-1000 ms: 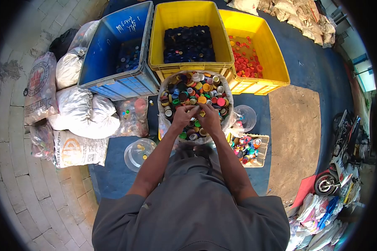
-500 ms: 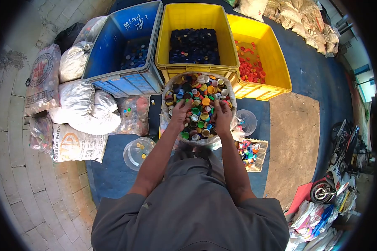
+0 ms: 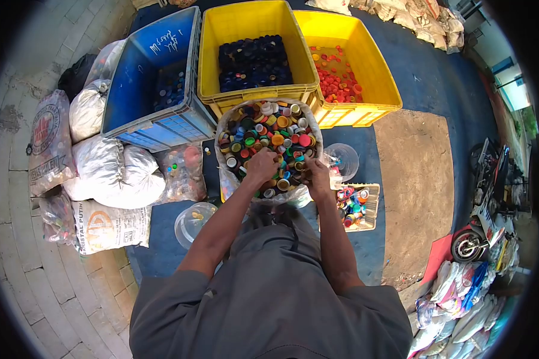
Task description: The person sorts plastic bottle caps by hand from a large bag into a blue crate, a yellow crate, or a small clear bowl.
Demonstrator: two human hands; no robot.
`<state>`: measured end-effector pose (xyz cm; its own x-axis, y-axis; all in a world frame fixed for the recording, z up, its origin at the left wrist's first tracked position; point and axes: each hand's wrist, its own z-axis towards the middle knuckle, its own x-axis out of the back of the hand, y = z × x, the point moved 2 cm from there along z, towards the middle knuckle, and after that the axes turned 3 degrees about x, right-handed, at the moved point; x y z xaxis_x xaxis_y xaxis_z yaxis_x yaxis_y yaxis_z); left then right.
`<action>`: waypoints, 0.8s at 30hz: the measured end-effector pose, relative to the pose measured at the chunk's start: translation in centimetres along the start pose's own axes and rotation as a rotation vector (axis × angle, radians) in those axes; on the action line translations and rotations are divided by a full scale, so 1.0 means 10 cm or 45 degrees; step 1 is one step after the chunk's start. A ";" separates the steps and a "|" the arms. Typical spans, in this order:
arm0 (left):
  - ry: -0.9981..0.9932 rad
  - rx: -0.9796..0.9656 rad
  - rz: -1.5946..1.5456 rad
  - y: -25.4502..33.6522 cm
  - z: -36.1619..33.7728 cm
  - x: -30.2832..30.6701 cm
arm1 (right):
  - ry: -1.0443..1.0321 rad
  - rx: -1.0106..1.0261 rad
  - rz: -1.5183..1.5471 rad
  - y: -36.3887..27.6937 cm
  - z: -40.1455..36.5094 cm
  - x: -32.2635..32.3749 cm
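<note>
A white sack [image 3: 223, 134] stands in front of me, full of mixed-colour plastic bottle caps [image 3: 277, 139]. My left hand [image 3: 262, 166] is over the middle of the caps, its fingers curled in and partly hidden. Whatever it grips is too small to name. At the right side of the heap my right hand [image 3: 317, 177] has its fingers drawn together. Anything between them is hidden among the caps.
Beyond the sack stand a blue crate [image 3: 156, 128], a yellow crate [image 3: 257, 94] of dark caps and another yellow crate [image 3: 359, 110] of red caps. Clear tubs [image 3: 191, 224] and a small basket [image 3: 374, 206] flank me. Stuffed bags [image 3: 111, 173] line the left.
My left hand has moved right and lower over the caps. My right hand has dropped slightly toward the near right side. The view has shifted, and the yellow caps in the left tub no longer show.
</note>
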<state>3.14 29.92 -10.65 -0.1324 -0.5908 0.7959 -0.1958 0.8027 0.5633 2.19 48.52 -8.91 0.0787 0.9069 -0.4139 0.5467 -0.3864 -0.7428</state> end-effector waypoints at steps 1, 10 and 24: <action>0.076 -0.044 -0.044 -0.04 0.01 -0.01 | -0.019 0.006 -0.233 0.02 -0.02 -0.01; -0.210 0.465 -2.091 -0.32 -0.21 0.40 | -0.019 0.387 -1.823 0.26 -0.09 -0.34; -0.122 0.382 -2.999 -0.62 -0.95 0.32 | -0.299 -0.407 0.304 0.30 0.07 -0.47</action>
<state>13.13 23.77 -9.49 0.4101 -0.1333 -0.9023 -0.1007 -0.9898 0.1005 2.87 42.99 -9.52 0.0629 0.7217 -0.6893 0.7686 -0.4756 -0.4278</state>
